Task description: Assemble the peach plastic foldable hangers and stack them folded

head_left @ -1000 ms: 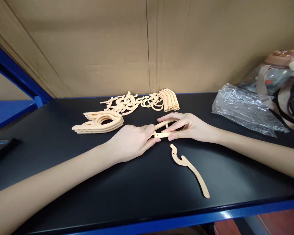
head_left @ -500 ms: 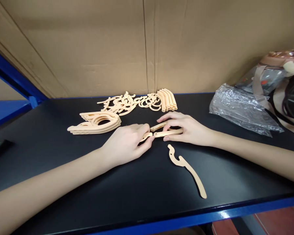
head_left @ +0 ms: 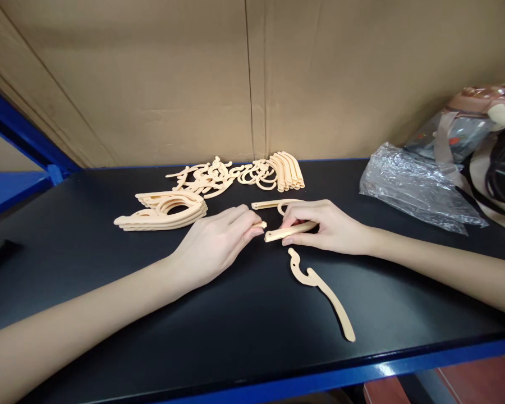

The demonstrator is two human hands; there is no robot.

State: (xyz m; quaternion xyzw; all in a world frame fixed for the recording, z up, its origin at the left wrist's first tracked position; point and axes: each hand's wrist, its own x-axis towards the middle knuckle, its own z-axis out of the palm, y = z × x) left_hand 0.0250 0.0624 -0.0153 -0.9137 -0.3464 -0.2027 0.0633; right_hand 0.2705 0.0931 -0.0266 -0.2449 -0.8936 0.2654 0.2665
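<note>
My left hand (head_left: 221,238) is closed around a small beige hanger piece (head_left: 261,224); only its tip shows past my thumb and fingers. Close to that tip is the end of a straight beige hanger arm (head_left: 284,232), gripped between the thumb and fingers of my right hand (head_left: 315,224). Just behind my right fingers lies another hanger arm (head_left: 271,204) with a curved part beside it, partly hidden by the hand. In front of both hands a loose curved hanger arm with a hooked end (head_left: 328,294) rests on the black table (head_left: 235,331).
Left of my hands sits a stack of folded hangers (head_left: 164,212). Farther back are a loose pile of hanger pieces (head_left: 206,177), several hooks (head_left: 256,175) and a row of curved arms (head_left: 287,171). Clear plastic bags (head_left: 412,188) and a strapped bottle (head_left: 463,134) stand at right.
The rear hanger arm lies farther back and left, and my right fingers have drawn in from it. My left hand has turned, and its piece's tip has shifted slightly up and right.
</note>
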